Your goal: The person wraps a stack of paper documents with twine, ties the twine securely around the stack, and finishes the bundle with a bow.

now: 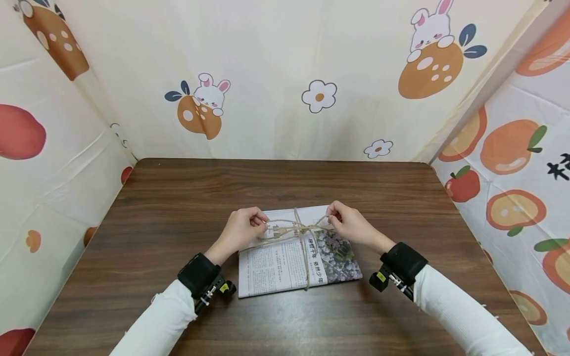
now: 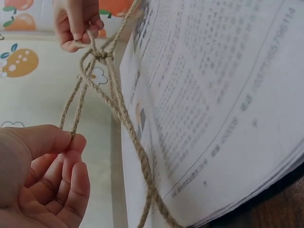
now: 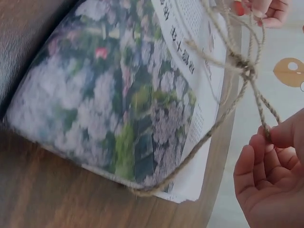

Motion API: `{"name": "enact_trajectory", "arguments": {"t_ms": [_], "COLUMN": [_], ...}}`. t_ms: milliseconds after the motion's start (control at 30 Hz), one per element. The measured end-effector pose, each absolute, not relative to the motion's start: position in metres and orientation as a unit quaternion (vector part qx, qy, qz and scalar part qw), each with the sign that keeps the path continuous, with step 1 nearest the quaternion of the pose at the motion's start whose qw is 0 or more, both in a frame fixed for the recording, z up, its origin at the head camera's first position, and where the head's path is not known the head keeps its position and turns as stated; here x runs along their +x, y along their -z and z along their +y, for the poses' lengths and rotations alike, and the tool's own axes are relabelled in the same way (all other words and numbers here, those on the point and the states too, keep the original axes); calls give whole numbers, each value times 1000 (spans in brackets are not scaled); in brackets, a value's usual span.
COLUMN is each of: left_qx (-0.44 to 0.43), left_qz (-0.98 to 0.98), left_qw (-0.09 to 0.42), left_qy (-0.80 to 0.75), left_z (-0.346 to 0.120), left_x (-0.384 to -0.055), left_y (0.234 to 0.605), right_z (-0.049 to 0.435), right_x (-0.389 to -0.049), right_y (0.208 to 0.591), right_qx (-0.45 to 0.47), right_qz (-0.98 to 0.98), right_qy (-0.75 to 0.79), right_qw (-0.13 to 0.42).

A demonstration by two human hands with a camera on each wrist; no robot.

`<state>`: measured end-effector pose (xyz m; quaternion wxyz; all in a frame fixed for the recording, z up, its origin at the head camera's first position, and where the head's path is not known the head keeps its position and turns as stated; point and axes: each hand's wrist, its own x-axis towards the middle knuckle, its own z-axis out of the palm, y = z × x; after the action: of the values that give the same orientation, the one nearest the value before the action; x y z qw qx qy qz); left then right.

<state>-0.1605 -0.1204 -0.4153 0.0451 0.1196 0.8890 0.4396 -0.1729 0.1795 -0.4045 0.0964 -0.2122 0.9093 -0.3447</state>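
Observation:
A folded stack of newspaper (image 1: 276, 269) lies flat on the brown table, with a flower photo on its right part. Brown twine (image 1: 306, 257) runs across it both ways and meets in a knot with loops near the upper middle. My left hand (image 1: 242, 228) pinches a twine loop left of the knot between thumb and index finger. On the other side, my right hand (image 1: 354, 225) pinches another loop of the twine. In the left wrist view, the knot and both strands of the left loop stand taut above the paper.
The wooden table (image 1: 178, 198) stretches out around the stack. Fabric printed with rabbits and fruit (image 1: 267, 74) hangs behind it and along both sides. A black strap with a small camera (image 1: 205, 279) sits on each wrist.

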Motion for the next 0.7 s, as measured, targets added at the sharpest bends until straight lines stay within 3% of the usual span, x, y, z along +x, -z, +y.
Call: {"name": "enact_trajectory", "arguments": {"t_ms": [167, 467, 700], "left_qx": [119, 121, 120], "left_qz": [892, 895, 896], "left_qw": [51, 52, 51], "left_qy": [-433, -427, -425], "left_z": [-123, -128, -129], "left_x": [-160, -160, -162], "left_y": [414, 417, 417], "right_z": [182, 189, 191], "right_x": [-173, -176, -178], "right_y": [406, 414, 414], "right_qx": [-248, -381, -403], "right_qz": [916, 901, 895], "right_qy": [309, 205, 185], "right_qw": [65, -44, -51]}}
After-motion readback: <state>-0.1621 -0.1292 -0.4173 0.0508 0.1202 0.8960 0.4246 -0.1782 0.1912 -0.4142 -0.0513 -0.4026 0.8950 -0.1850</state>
